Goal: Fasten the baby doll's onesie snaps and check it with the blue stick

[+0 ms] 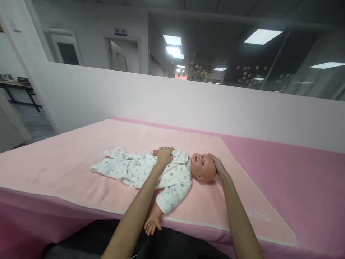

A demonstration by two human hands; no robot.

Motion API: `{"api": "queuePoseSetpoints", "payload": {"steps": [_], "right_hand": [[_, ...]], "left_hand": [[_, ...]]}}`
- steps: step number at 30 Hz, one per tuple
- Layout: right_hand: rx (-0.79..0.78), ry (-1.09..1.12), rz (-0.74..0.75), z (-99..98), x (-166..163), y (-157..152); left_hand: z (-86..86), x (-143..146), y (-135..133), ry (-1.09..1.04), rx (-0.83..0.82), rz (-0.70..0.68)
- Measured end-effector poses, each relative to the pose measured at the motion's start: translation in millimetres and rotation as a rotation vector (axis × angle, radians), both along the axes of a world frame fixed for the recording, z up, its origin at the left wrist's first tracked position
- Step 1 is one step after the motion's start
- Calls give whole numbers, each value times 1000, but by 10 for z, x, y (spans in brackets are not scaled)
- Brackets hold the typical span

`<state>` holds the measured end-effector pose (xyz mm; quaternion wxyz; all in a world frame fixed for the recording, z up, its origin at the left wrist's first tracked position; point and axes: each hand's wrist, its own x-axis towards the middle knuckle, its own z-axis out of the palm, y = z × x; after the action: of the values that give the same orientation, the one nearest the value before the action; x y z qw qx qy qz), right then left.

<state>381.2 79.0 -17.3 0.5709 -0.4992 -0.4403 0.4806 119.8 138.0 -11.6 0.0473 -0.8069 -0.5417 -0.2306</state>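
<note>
A baby doll point(178, 176) lies face up, its head to the right, dressed in a white printed two-piece outfit. My left hand point(165, 156) is closed over the far side of its torso, by the far sleeve; the doll's small far hand shows just beside my wrist. Around the crown of the doll's bald head point(204, 168) curves my right hand point(217, 166), with part of its fingers hidden behind the head. The doll's near arm point(155, 217) stretches toward me, its hand reaching past the mat's front edge. The trouser legs point(107, 165) lie flat to the left.
Under the doll is a light pink mat point(81, 147) with a pale border, on a darker pink cover point(269, 162). A white low wall point(161, 97) with glass above it runs along the back. At far left, a table point(18, 85) stands beyond an opening.
</note>
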Motion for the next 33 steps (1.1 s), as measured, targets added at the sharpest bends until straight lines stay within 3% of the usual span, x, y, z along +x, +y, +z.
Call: {"api": "queuePoseSetpoints", "payload": {"steps": [6,8,11,15,33], "right_hand": [[162,-12,-346,-42,97,76],[211,-16,-390,-27,106,67],[264,-66,-243,3,58,25],[216,-90,-21,33,-20,-42],[250,-113,-42,50,-45,-81]], "left_hand": [[-33,-13,69,-15,47,-31],[-39,-18,76,-21,62,-41],[-37,-18,75,-24,69,-45],[-31,-11,74,-16,70,-47],[-9,-10,65,-10,70,-39]]}}
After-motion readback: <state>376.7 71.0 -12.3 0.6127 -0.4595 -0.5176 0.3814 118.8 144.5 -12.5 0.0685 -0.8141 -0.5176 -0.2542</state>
